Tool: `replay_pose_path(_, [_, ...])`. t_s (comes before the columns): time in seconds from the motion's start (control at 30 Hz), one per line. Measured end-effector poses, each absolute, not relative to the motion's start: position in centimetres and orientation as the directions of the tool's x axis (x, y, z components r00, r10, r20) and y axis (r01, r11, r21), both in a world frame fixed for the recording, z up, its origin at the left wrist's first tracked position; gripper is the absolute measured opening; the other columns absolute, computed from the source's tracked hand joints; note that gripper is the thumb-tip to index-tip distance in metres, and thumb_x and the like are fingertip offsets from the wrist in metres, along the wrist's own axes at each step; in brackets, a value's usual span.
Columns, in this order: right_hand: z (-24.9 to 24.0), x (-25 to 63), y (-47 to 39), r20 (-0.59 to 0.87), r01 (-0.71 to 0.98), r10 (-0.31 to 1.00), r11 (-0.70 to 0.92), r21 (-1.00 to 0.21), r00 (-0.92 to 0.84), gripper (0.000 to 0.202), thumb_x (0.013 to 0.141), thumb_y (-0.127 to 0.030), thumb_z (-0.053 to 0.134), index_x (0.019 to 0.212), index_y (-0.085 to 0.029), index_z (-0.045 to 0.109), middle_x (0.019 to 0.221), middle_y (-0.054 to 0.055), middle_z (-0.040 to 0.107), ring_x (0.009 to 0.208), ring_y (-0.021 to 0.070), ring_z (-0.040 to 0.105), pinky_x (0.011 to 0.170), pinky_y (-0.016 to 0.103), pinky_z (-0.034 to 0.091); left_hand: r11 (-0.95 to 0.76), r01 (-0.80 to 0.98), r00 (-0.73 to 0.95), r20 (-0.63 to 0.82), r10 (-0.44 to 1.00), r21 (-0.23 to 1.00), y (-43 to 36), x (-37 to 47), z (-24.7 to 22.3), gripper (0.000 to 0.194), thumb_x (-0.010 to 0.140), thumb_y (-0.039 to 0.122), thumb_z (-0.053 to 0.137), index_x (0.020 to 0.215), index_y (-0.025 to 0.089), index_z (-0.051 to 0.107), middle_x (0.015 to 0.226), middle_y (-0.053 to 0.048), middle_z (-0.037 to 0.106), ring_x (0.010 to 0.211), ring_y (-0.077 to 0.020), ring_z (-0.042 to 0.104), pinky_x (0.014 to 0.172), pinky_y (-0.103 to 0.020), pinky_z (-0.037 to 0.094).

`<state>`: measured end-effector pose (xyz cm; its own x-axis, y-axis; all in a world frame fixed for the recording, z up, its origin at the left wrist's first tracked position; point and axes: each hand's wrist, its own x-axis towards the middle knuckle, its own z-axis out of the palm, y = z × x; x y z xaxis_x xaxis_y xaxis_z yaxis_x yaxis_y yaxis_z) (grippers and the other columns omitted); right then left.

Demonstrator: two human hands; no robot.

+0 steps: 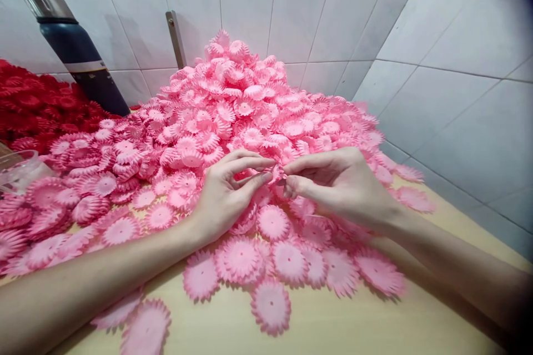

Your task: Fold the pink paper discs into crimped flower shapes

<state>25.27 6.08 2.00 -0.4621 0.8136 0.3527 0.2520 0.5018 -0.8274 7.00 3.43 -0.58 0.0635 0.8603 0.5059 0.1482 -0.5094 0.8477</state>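
Between my two hands, over the front of a large heap of pink petal discs (250, 105), is a small pink petal piece (278, 173). My left hand (233, 191) pinches its left side with thumb and fingers. From the right, my right hand (337, 183) closes thumb and forefinger at the piece's other edge. Whether a smaller part sits in the right fingertips cannot be made out. Flat scalloped discs with a small centre hole, such as a single pink disc (271, 307), lie below the hands.
A dark blue steel-topped bottle (85, 55) stands at the back left beside a red petal heap (37, 105). At the left edge is a clear plastic cup (20, 175). White tiled walls (250, 5) bound the yellowish table (333, 327), with a metal strip (175, 39) against the back wall.
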Motion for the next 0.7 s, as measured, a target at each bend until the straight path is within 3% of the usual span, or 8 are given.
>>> replay_pose_path(0.47, [2.15,25.64,6.34,0.309,0.192,0.823,0.440,-0.877,-0.476,0.017,0.070,-0.010,0.065,0.074,-0.021,0.077,0.059,0.000,0.070,0.051,0.0131,0.063,0.045,0.022,0.052,-0.487,0.207,0.091,0.479,0.873,0.849,3.38,6.85,-0.58,0.013,0.082,0.019,0.070,0.093,0.020,0.076,0.097,-0.004,0.074,0.091,-0.0146,0.066,0.084,-0.023,0.052])
replay_pose_path(0.7, [2.40,25.57,6.21,0.280,0.192,0.808,0.429,-0.883,-0.519,0.013,0.074,-0.014,0.067,0.074,-0.022,0.077,0.062,0.000,0.071,0.054,0.0135,0.066,0.048,0.022,0.055,-0.292,-0.084,0.131,0.301,0.945,0.953,2.96,6.78,-0.73,0.013,0.087,0.029,0.065,0.093,0.021,0.073,0.091,-0.001,0.073,0.086,-0.0149,0.067,0.082,-0.026,0.054])
